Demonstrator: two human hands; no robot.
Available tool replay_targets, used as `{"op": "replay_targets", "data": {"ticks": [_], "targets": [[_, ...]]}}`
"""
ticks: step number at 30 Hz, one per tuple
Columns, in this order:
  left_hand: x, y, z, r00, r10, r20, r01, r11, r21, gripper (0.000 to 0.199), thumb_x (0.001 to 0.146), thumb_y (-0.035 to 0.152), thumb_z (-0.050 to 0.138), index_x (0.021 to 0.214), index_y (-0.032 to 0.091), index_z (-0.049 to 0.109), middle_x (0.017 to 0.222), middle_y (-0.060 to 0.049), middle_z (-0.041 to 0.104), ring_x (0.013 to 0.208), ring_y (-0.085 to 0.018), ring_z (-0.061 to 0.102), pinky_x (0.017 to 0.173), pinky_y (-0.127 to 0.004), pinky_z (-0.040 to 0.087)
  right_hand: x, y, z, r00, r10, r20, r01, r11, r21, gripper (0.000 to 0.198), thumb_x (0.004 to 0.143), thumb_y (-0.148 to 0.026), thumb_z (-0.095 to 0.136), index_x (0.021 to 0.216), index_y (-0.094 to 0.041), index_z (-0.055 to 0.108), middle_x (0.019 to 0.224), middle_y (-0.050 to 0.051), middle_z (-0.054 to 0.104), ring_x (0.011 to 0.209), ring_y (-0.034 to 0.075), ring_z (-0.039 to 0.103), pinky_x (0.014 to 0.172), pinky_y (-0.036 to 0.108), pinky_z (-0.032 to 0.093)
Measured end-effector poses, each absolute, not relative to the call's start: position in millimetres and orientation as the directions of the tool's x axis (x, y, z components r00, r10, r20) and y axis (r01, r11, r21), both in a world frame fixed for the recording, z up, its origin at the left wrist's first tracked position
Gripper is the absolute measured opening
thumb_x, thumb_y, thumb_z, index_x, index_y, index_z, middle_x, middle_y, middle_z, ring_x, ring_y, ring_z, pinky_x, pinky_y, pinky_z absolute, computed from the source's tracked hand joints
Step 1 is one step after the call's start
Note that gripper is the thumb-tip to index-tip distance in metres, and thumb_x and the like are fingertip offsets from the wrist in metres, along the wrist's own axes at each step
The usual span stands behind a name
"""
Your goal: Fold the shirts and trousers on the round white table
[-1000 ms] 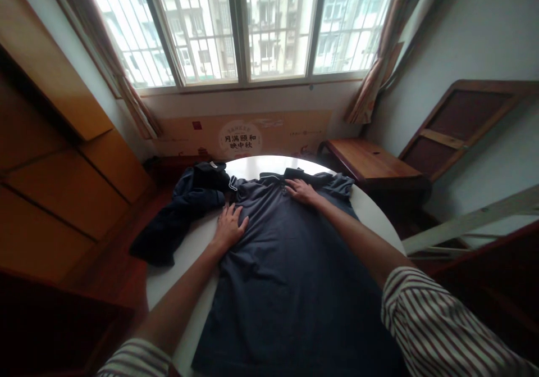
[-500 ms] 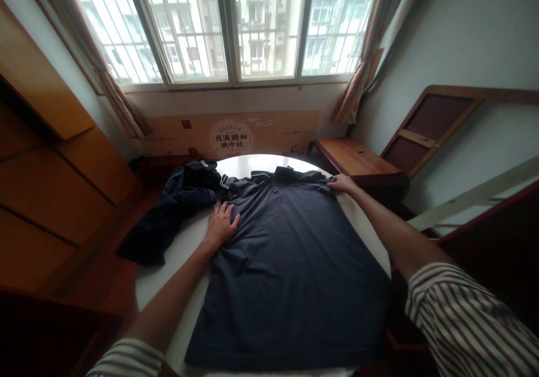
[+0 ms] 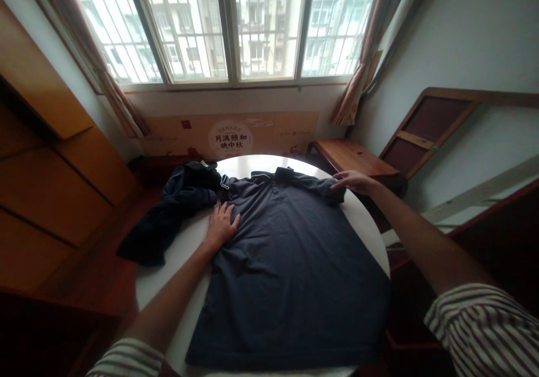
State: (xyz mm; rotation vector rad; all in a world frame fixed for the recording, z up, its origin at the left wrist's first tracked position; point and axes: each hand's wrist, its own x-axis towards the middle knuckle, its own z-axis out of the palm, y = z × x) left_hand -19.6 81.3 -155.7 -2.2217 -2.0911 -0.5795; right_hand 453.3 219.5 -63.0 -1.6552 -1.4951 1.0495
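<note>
A dark blue-grey polo shirt (image 3: 286, 253) lies spread with its collar at the far side and its hem towards me. My left hand (image 3: 222, 225) rests flat on the shirt's left edge, fingers spread. At the far right, my right hand (image 3: 354, 182) is over the short sleeve (image 3: 332, 190), its fingers stretched out and the tips at the sleeve's upper edge. Wrinkles run across the cloth beside my left hand. Under the shirt is a round white table (image 3: 168, 287).
A heap of dark clothing (image 3: 177, 208) hangs over the table's left edge. Beyond the table, a wooden bench (image 3: 356, 158) stands at the right, below a barred window (image 3: 265, 28). Wooden cabinets (image 3: 37, 186) line the left side.
My right hand has moved right and loosened from the shirt's shoulder area. The right sleeve now lies out to the side. My left hand has stayed in place.
</note>
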Motion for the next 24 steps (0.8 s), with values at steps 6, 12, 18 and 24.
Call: {"op": "replay_targets", "data": {"ticks": [6, 12, 18, 24], "targets": [[-19, 81, -155, 0.024, 0.962, 0.274, 0.977, -0.08, 0.198, 0.053, 0.096, 0.043, 0.047, 0.139, 0.013, 0.055, 0.149, -0.016, 0.047, 0.137, -0.037, 0.041, 0.113, -0.05, 0.036, 458, 204, -46, 0.105, 0.943, 0.316, 0.72, 0.147, -0.678, 0.027, 0.063, -0.023, 0.078, 0.089, -0.015, 0.075, 0.082, 0.007, 0.073, 0.077, 0.023, 0.069, 0.074, 0.034, 0.057], [-18, 80, -153, 0.016, 0.967, 0.254, 0.976, -0.07, 0.204, 0.053, 0.096, 0.043, 0.047, 0.14, 0.013, 0.054, 0.15, -0.015, 0.046, 0.139, -0.037, 0.039, 0.114, -0.05, 0.034, 453, 190, -46, -0.028, 0.901, 0.434, 0.983, 0.104, -0.154, 0.015, 0.077, -0.024, 0.066, 0.084, -0.014, 0.074, 0.102, 0.018, 0.072, 0.104, 0.032, 0.066, 0.094, 0.041, 0.05], [-18, 80, -155, 0.029, 0.956, 0.291, 0.978, -0.088, 0.191, 0.052, 0.095, 0.043, 0.047, 0.137, 0.014, 0.056, 0.149, -0.015, 0.047, 0.137, -0.038, 0.041, 0.113, -0.052, 0.034, 437, 202, -63, 0.055, 0.994, 0.099, 0.996, -0.048, -0.07, 0.012, 0.07, -0.019, 0.073, 0.08, -0.014, 0.074, 0.099, 0.021, 0.072, 0.102, 0.036, 0.067, 0.089, 0.043, 0.051], [-18, 79, -157, 0.024, 0.952, 0.306, 0.972, -0.094, 0.215, 0.05, 0.094, 0.043, 0.049, 0.137, 0.016, 0.056, 0.148, -0.014, 0.049, 0.136, -0.037, 0.042, 0.112, -0.052, 0.037, 372, 254, -64, -0.225, 0.971, 0.083, 0.904, 0.24, -0.355, 0.02, 0.072, -0.023, 0.07, 0.091, -0.018, 0.076, 0.1, 0.01, 0.074, 0.099, 0.026, 0.068, 0.089, 0.032, 0.051]]}}
